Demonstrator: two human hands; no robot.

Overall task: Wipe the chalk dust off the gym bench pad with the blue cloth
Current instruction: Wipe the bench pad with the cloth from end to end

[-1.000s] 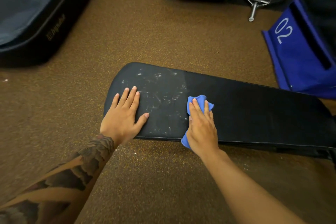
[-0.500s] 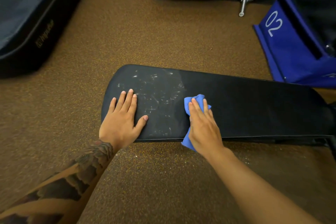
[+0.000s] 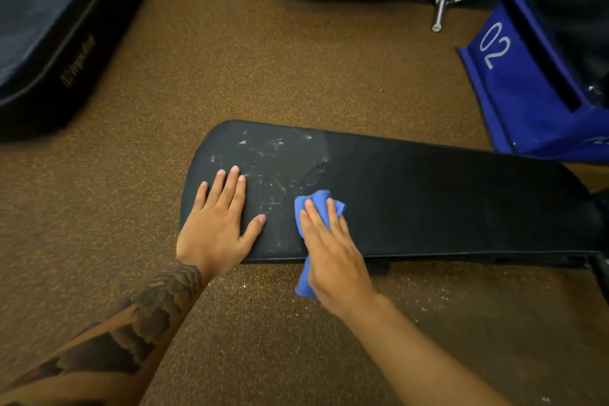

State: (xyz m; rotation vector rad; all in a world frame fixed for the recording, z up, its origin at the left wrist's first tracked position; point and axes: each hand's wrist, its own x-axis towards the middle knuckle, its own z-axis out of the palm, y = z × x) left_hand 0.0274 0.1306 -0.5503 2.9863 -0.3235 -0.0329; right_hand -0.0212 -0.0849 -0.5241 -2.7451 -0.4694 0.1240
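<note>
A long black bench pad [image 3: 445, 201] lies across the view, its rounded left end smeared with white chalk dust [image 3: 273, 161]. The pad to the right of the dust looks plain black. My right hand [image 3: 333, 250] presses a bunched blue cloth [image 3: 318, 203] flat on the pad near its front edge, fingers straight; the cloth's tail hangs over the edge below my palm. My left hand [image 3: 220, 224] rests flat on the pad's left end, fingers spread, holding nothing.
Brown speckled floor [image 3: 263, 59] surrounds the bench. A black padded mat [image 3: 49, 26] lies at the far left, a blue panel marked 02 [image 3: 514, 76] at the right, and dark gym equipment with a metal pin [image 3: 441, 10] at the back.
My right hand slid the cloth leftward along the pad's front edge, further into the chalky patch, and stands closer to my left hand. My left hand kept its place.
</note>
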